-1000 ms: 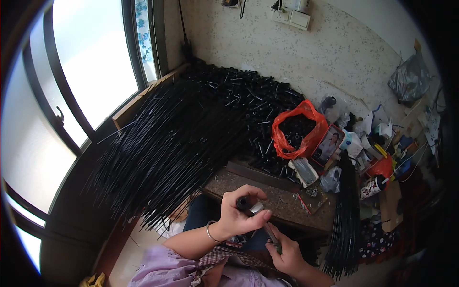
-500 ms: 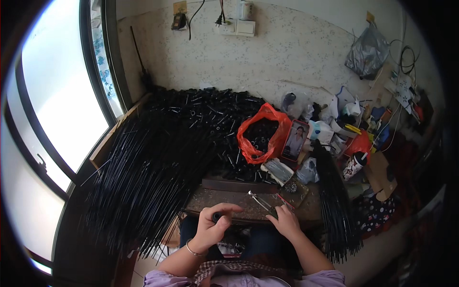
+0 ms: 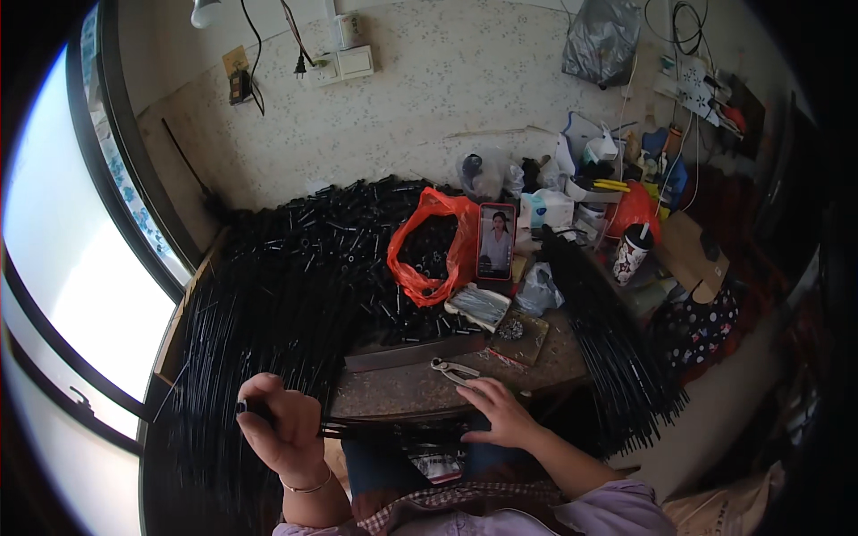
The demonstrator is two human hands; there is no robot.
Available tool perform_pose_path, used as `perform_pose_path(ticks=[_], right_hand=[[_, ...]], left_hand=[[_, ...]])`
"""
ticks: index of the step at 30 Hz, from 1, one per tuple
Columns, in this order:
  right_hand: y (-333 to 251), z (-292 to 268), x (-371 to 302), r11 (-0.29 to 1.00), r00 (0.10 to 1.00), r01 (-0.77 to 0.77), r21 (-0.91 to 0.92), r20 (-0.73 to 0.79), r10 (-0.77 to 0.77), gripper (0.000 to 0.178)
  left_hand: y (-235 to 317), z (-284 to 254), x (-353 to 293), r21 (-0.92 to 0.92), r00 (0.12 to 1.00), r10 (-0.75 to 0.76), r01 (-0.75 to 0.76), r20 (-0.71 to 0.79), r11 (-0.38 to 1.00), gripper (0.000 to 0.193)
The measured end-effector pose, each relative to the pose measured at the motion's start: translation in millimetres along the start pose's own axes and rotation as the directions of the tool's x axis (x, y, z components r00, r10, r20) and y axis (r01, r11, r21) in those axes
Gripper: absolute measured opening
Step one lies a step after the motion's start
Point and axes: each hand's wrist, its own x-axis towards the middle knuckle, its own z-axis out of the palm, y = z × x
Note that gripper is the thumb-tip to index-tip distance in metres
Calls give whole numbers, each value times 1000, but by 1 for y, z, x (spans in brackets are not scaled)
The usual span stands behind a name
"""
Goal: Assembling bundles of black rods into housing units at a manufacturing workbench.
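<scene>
My left hand (image 3: 284, 424) is raised at the near left, its fingers closed around a short black tubular piece (image 3: 257, 410) whose end shows between thumb and forefinger. My right hand (image 3: 506, 414) is over the table's front edge with fingers stretched and apart. Its fingertips are at the handles of metal pliers (image 3: 456, 370), which lie on the worn tabletop (image 3: 393, 390). Dark thin strands run across the front edge between the hands; whether either hand touches them, I cannot tell.
Long black rods (image 3: 241, 348) cover the left side, another bundle (image 3: 617, 357) the right. Behind are a heap of black tubular parts (image 3: 331, 228), a red plastic bag (image 3: 463, 234), a propped phone (image 3: 496, 241), a tray of thin metal pins (image 3: 480, 306) and a patterned cup (image 3: 633, 254).
My left hand has moved left and up with the black piece. My right hand has loosened from the pliers, its fingers now spread. The view has shifted to the right.
</scene>
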Motion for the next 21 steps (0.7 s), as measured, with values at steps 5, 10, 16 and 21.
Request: perform_pose_path(ticks=[5,10,16,21], right_hand=[[-28,-46,-17,900,991,-120,420,0,132,64],[-11,-143,-1,917,795,-386,95,-469,384,43],[141,-228,-99,444,494,-859,-253,-636,593,42],[282,-204,-181,578,613,-789,-207,-219,759,40]], left_hand=[[-21,28,22,-83,990,81,-91,-112,992,72],[-33,-20,-14,634,942,-336,251,14,731,55],[-47,-59,-37,910,672,-740,285,34,301,37],[-11,-120,-37,931,815,-478,363,-328,-20,21]])
